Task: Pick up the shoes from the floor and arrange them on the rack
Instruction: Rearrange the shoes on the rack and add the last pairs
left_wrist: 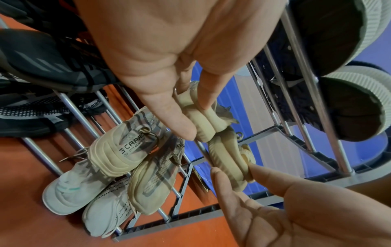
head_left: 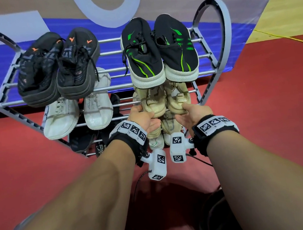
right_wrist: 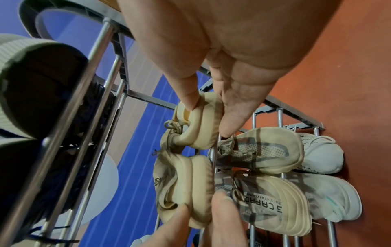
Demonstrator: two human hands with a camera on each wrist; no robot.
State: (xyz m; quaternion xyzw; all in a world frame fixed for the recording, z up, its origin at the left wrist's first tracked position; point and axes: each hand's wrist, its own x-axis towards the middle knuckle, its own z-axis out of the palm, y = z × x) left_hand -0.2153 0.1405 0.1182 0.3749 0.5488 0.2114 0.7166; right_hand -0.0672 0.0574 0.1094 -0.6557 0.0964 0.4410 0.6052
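A red floor [head_left: 258, 103] with a blue mat behind carries a grey rack [head_left: 215, 70], nearly full: black pairs on top, white and tan pairs lower down. The left hand [head_left: 143, 118] pinches the heel of one beige shoe [head_left: 152, 103] and the right hand [head_left: 193, 113] pinches its mate [head_left: 178, 100], both on the middle tier's right side. No shoes show on the floor; the task looks almost finished.

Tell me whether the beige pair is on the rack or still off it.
On it: both beige shoes rest on the rack's middle bars, heels pinched by left hand and right hand.
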